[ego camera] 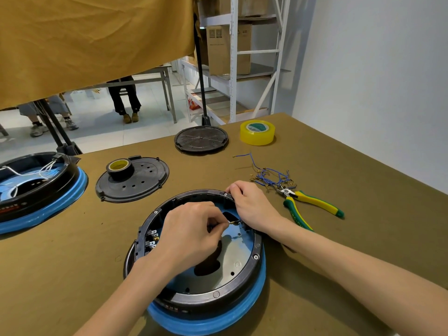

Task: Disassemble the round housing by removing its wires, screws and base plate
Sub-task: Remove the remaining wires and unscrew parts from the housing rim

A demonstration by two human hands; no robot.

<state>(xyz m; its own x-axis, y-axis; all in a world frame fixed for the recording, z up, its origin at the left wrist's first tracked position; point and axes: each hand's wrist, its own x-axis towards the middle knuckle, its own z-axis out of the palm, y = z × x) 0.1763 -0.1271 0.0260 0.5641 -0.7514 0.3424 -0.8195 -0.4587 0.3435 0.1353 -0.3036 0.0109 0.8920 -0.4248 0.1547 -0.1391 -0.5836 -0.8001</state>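
Olive cloth covers the table (pixel 339 275), and the round housing (pixel 194 299) sits at its near edge, my landmark. Over its open inside I see my left hand (pixel 191 234) pinching a small brass terminal (pixel 232 222). My right hand (pixel 252 207) curls on its far rim. Beyond it to the right lie pliers (pixel 312 202) beside loose blue wires (pixel 269 177).

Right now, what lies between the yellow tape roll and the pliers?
In the head view, a tangle of blue wires lies between the yellow tape roll and the pliers, on bare table.
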